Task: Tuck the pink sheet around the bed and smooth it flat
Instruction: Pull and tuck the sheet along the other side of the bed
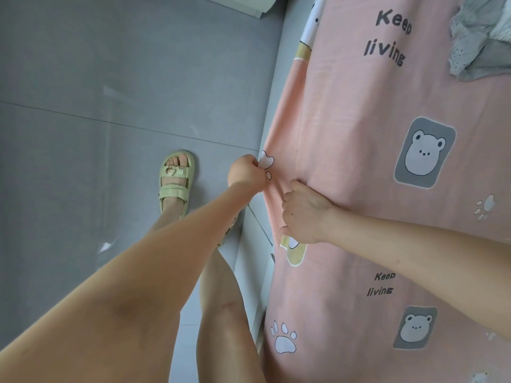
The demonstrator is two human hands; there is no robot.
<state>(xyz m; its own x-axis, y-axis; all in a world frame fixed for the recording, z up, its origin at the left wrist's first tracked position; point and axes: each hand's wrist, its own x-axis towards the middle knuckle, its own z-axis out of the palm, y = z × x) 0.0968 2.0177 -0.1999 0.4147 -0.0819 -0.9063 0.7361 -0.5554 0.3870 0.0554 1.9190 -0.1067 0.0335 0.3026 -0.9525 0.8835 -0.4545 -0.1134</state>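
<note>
A crumpled grey cloth (475, 37) lies on the pink sheet (359, 106) near the far end, well apart from both hands. The sheet covers the bed (258, 233) top and hangs over its near side. The left hand (247, 172) pinches the hanging edge, pulling it outward; the right hand (304, 214) grips a fold at the bed's edge. A green sandal (177, 181) stands on the grey tiled floor (83, 106), which lies open alongside the bed.
</note>
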